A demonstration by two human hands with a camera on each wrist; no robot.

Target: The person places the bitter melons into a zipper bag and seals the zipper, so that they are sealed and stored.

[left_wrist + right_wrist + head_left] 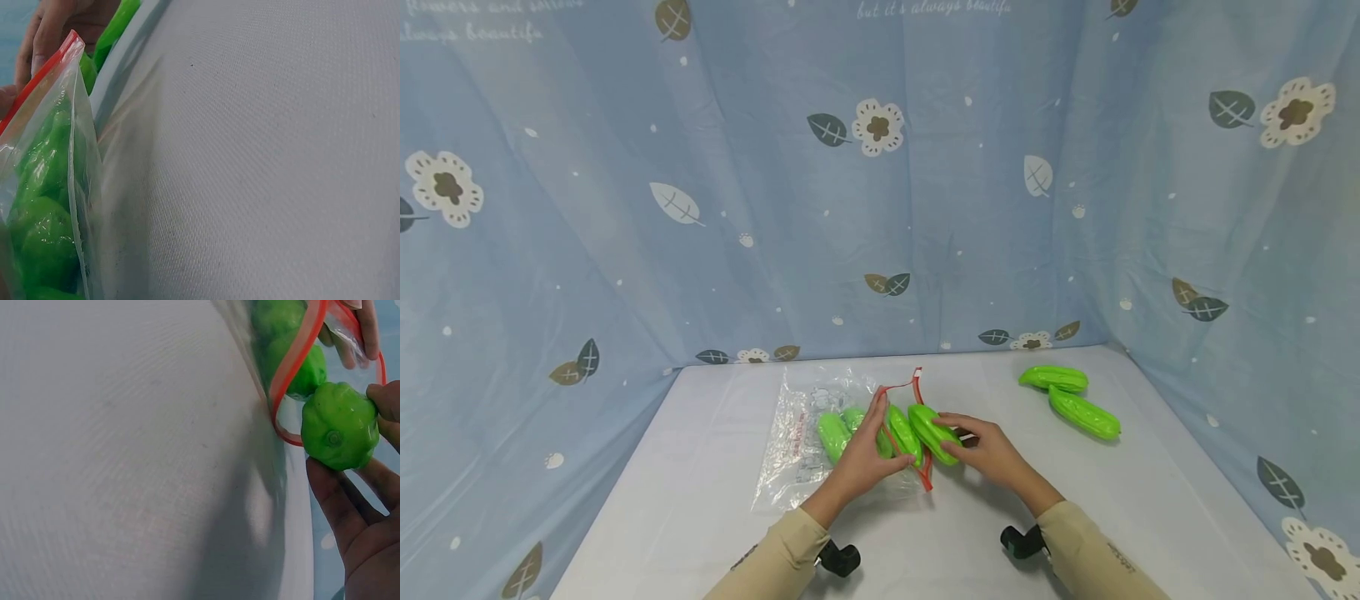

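Note:
A clear zip bag (797, 442) with a red zip edge lies on the table, its mouth facing right. Several bright green ridged gourds (832, 437) show through its film. My left hand (861, 458) holds the bag at its mouth, thumb and fingers spread along the red edge (47, 78). At the mouth, my right hand (988, 454) grips another ridged gourd (934, 433) between thumb and fingers. In the right wrist view, this gourd (339, 425) shows its lobed end beside the red edge. The film partly hides the gourds in the bag.
Two more green gourds (1084, 413) lie touching at the back right of the white table (700, 492). A blue patterned curtain (880, 208) stands behind and at both sides. Black wrist mounts (838, 560) hang by both sleeves.

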